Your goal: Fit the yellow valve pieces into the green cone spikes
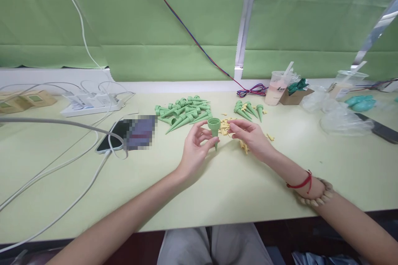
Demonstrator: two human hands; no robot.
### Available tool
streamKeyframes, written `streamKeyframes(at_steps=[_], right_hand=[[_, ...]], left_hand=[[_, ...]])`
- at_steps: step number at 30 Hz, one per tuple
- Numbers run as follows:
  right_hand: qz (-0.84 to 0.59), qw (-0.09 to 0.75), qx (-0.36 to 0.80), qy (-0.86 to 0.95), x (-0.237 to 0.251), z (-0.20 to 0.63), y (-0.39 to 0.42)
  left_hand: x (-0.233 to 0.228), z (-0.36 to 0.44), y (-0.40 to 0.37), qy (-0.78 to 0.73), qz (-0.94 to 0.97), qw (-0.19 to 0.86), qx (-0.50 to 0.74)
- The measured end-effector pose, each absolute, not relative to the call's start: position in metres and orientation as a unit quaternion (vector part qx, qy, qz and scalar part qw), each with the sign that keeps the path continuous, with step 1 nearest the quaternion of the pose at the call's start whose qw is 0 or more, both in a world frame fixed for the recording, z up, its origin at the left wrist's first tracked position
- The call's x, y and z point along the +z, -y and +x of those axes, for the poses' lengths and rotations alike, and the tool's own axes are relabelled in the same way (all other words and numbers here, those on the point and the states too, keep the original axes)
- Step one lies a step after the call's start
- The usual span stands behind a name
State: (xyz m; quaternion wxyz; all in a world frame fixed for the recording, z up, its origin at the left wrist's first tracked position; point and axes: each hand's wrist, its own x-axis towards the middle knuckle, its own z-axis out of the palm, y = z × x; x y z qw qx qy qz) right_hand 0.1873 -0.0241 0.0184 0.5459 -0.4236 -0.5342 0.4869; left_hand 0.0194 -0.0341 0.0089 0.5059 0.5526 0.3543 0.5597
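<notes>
My left hand point(198, 143) is closed round a green plastic watering spike point(214, 126), held upright with its threaded open mouth up and its point down. Just right of it, my right hand point(248, 136) has thumb and forefinger pinched together; a small yellow piece seems to be at the fingertips, but I cannot make it out clearly. Beneath and behind the right hand lie small yellow plastic pieces point(224, 128), some hidden by the fingers. A pile of green spikes point(186, 109) lies behind my left hand. A smaller group of green spikes point(244, 109) with yellow bits sits behind my right hand.
At left, a phone point(110, 136) lies among white cables near a power strip point(93, 102). Along the back right stand a drink cup point(275, 91), a small cardboard box point(295, 96) and another cup point(340, 85). A plastic bag point(342, 122) partly covers a dark phone point(381, 128).
</notes>
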Motion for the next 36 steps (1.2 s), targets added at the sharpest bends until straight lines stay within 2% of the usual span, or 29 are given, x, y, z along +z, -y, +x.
streamKeyframes(at_steps=[4,9,17,22,28,36], right_hand=[[-0.412,0.541,0.549,0.486,0.0163,0.1845,0.0261],[-0.404,0.543,0.554,0.485,0.0154,0.1847,0.0263],[-0.447,0.524,0.561,0.459,0.0125,0.1875,0.0233],[-0.429,0.457,0.586,0.514,0.0101,0.1901,0.0229],[-0.433,0.442,0.568,0.543,0.0144,0.1873,0.0271],[-0.471,0.457,0.518,0.549,0.0114,0.1830,0.0279]], left_hand=[[0.0091,0.0210,0.0357,-0.354,0.558,0.493,0.566],[0.0091,0.0213,0.0359,-0.356,0.515,0.557,0.546],[0.0077,0.0215,0.0354,-0.349,0.514,0.568,0.540],[0.0067,0.0209,0.0344,-0.350,0.549,0.543,0.531],[0.0067,0.0188,0.0331,-0.368,0.563,0.535,0.511],[0.0084,0.0196,0.0349,-0.387,0.512,0.596,0.482]])
